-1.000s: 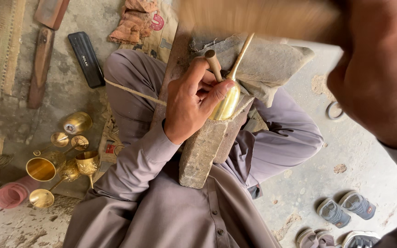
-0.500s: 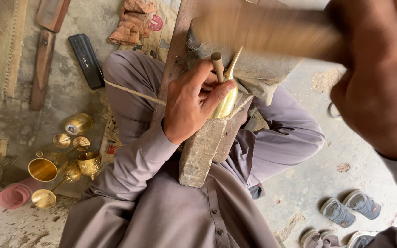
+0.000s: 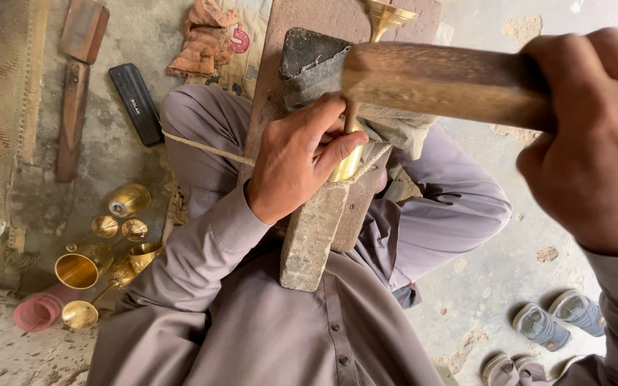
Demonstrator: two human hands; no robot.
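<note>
My left hand (image 3: 302, 161) grips a shiny brass piece (image 3: 345, 169) and steadies a thin metal punch (image 3: 351, 119) upright against it. Both rest on a worn wooden block (image 3: 315, 232) that lies across my lap. My right hand (image 3: 595, 143), large and close to the camera, is closed around the handle of a wooden mallet (image 3: 438, 78). The mallet's head sits right over the top of the punch. A dark folded cloth pad (image 3: 316, 61) lies behind the brass piece, and a brass goblet (image 3: 389, 14) stands at the top edge.
Several brass goblets and cups (image 3: 101, 250) lie on the floor at left beside a pink ribbed piece (image 3: 41, 312). A black case (image 3: 136, 104), wooden pieces (image 3: 73, 118) and an orange rag (image 3: 205, 39) lie farther off. Sandals (image 3: 559, 322) sit at lower right.
My right hand has swung the mallet down and left from the top of the view onto the punch. My left hand has kept its grip on the brass piece.
</note>
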